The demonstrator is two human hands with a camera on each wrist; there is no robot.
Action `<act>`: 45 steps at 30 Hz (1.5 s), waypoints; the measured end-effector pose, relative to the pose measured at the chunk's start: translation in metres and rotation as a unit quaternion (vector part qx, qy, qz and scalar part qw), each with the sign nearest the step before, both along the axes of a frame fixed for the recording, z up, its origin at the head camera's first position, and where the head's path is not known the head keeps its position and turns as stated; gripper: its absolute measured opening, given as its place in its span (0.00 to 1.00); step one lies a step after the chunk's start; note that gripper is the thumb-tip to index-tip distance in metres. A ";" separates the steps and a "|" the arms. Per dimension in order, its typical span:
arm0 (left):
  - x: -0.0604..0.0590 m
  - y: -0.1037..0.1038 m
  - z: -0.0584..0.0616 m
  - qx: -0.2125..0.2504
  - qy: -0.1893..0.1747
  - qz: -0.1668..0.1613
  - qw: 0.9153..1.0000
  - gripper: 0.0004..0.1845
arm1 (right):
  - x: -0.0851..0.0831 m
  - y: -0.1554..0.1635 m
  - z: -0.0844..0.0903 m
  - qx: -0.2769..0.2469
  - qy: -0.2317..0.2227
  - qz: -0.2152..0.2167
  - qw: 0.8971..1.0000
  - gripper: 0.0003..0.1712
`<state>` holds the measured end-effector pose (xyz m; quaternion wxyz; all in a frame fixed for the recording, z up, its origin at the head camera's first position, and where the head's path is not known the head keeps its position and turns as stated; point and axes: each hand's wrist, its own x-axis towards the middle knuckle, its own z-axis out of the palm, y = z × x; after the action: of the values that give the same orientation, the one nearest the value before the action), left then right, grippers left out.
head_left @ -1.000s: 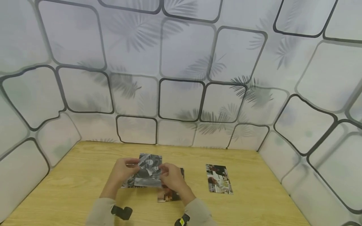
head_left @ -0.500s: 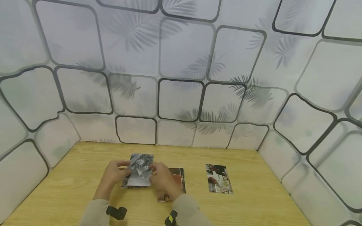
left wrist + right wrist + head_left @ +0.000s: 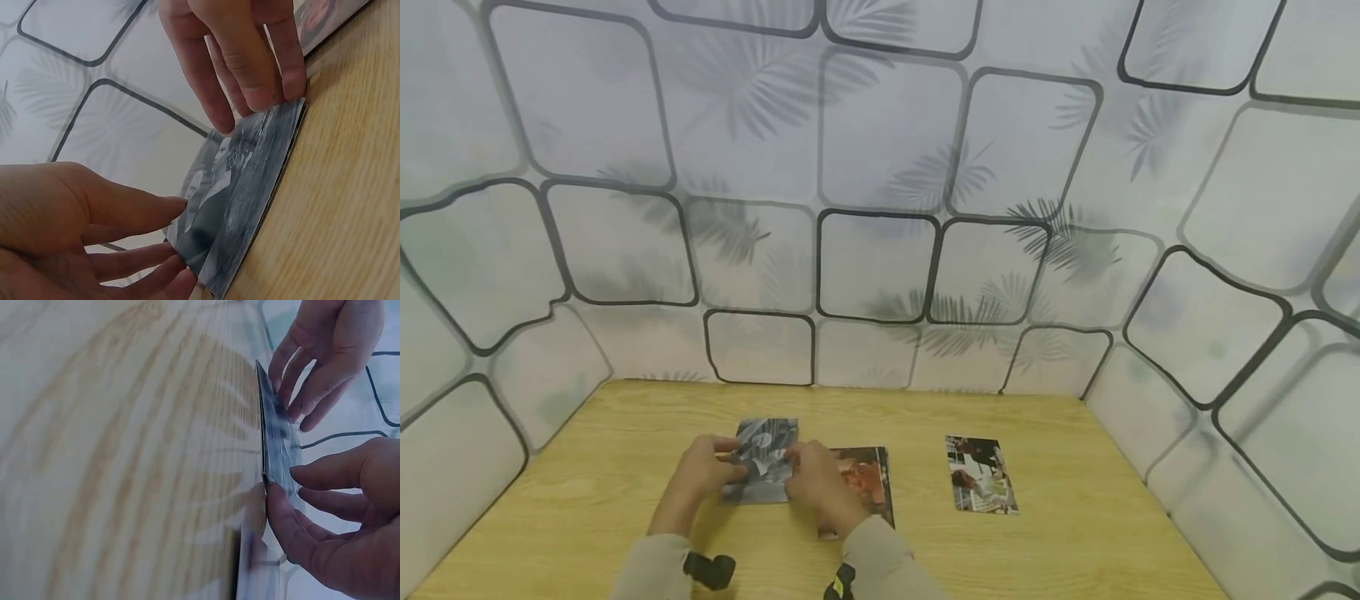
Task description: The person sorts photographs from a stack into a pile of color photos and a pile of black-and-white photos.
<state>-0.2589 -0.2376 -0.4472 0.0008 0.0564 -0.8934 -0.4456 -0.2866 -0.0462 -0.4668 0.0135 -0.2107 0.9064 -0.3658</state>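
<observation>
Fingertips of both hands meet on one black-and-white photo [image 3: 763, 462], low and left of centre in the head view. The left hand [image 3: 703, 472] pinches its left edge, thumb on top and fingers beneath, as the left wrist view shows; the right hand [image 3: 817, 481] grips the opposite edge, with its thumb under the edge in the right wrist view. The photo lies almost flat, just above or on a thin grey stack [image 3: 278, 187] on the wooden table [image 3: 1075, 533]; whether it already touches the stack cannot be told.

Just right of the hands, partly hidden by the right wrist, lies a reddish colour photo [image 3: 865, 479]. Well apart, lower right of centre, another colour photo [image 3: 979, 475] lies flat. Patterned wall panels [image 3: 880, 250] close in the table on three sides.

By the look of it, the step in hand is laying this print on the left pile. The next move would call for squaring its edges with those below, then loosening both pinches without dragging it askew.
</observation>
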 end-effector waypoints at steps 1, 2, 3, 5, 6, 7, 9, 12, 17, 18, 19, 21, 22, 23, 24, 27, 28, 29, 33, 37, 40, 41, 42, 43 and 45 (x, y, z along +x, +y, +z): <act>0.000 0.000 -0.001 0.000 -0.001 -0.002 1.000 0.25 | 0.001 0.000 0.000 0.003 0.004 -0.001 1.000 0.23; -0.001 0.000 -0.001 0.001 -0.002 -0.002 1.000 0.26 | 0.001 0.000 0.000 0.005 0.006 -0.002 1.000 0.23; -0.001 0.001 -0.001 0.001 -0.003 -0.002 1.000 0.26 | 0.002 0.000 0.000 0.009 0.012 -0.003 1.000 0.23; -0.002 0.001 -0.002 -0.001 -0.006 -0.003 1.000 0.26 | 0.002 -0.001 -0.001 0.012 0.019 -0.002 1.000 0.22; -0.001 0.001 -0.003 -0.004 -0.006 -0.004 1.000 0.26 | 0.002 -0.001 0.000 0.013 0.022 -0.003 1.000 0.22; -0.001 0.001 -0.003 -0.007 -0.005 -0.007 1.000 0.26 | 0.003 -0.001 0.000 0.013 0.024 -0.002 1.000 0.22; -0.001 0.001 -0.004 -0.012 -0.004 -0.013 1.000 0.26 | 0.003 -0.002 0.000 0.010 0.016 -0.001 1.000 0.22; -0.001 0.001 -0.005 -0.022 0.000 -0.020 1.000 0.27 | 0.004 -0.002 0.002 0.003 -0.010 -0.003 1.000 0.23; -0.002 0.004 -0.003 -0.045 0.003 -0.021 0.999 0.28 | 0.005 0.001 0.007 0.009 -0.036 -0.014 0.999 0.23; -0.002 0.005 -0.003 -0.047 0.006 -0.018 0.999 0.28 | 0.005 0.004 0.008 0.007 -0.041 -0.014 0.999 0.22; -0.002 0.006 -0.002 -0.048 0.015 -0.016 0.999 0.28 | 0.004 0.008 0.010 0.006 -0.045 -0.011 0.999 0.22; -0.003 0.010 0.000 -0.045 0.032 -0.012 0.998 0.26 | 0.003 0.018 0.014 0.003 -0.055 -0.001 0.998 0.21; -0.003 0.013 0.001 -0.040 0.040 -0.010 0.998 0.25 | 0.003 0.023 0.016 0.001 -0.054 0.008 0.999 0.21; -0.003 0.016 0.002 -0.032 0.048 -0.008 0.998 0.24 | 0.002 0.028 0.018 -0.002 -0.055 0.012 0.998 0.20; -0.003 0.020 0.004 -0.025 0.056 -0.008 0.998 0.23 | 0.001 0.034 0.020 0.002 -0.054 0.014 0.998 0.20; -0.001 0.032 0.006 -0.008 0.061 -0.019 0.998 0.21 | 0.001 0.049 0.026 0.009 -0.058 0.005 0.998 0.19; 0.000 0.037 0.006 -0.003 0.061 -0.025 0.998 0.20 | 0.001 0.053 0.027 0.010 -0.058 -0.001 0.998 0.18; 0.001 0.041 0.006 0.004 0.058 -0.031 0.998 0.20 | 0.001 0.059 0.027 0.005 -0.063 -0.007 0.998 0.18; 0.002 0.058 0.002 0.016 0.054 -0.054 0.997 0.19 | 0.003 0.081 0.028 -0.003 -0.064 -0.015 0.998 0.17; 0.001 0.072 -0.003 0.043 0.048 -0.075 0.995 0.19 | 0.003 0.100 0.027 -0.004 -0.052 -0.014 0.999 0.15; 0.001 0.079 -0.005 0.062 0.037 -0.078 0.994 0.18 | 0.002 0.111 0.027 -0.007 -0.048 -0.014 0.999 0.15; 0.001 0.081 -0.005 0.060 0.036 -0.077 0.995 0.18 | 0.001 0.114 0.027 -0.009 -0.051 -0.017 0.999 0.15; 0.002 0.083 -0.006 0.060 0.034 -0.076 0.995 0.17 | 0.000 0.117 0.026 -0.011 -0.055 -0.021 0.998 0.16; 0.002 0.085 -0.006 0.057 0.031 -0.075 0.995 0.17 | 0.000 0.119 0.026 -0.014 -0.060 -0.025 0.998 0.17; 0.003 0.087 -0.007 0.057 0.027 -0.074 0.995 0.17 | -0.001 0.123 0.025 -0.023 -0.072 -0.031 0.997 0.18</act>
<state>-0.2558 -0.1501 -0.4538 -0.0113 -0.0225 -0.8682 -0.4956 -0.2879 0.0768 -0.4416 0.0629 -0.1560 0.9003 -0.4014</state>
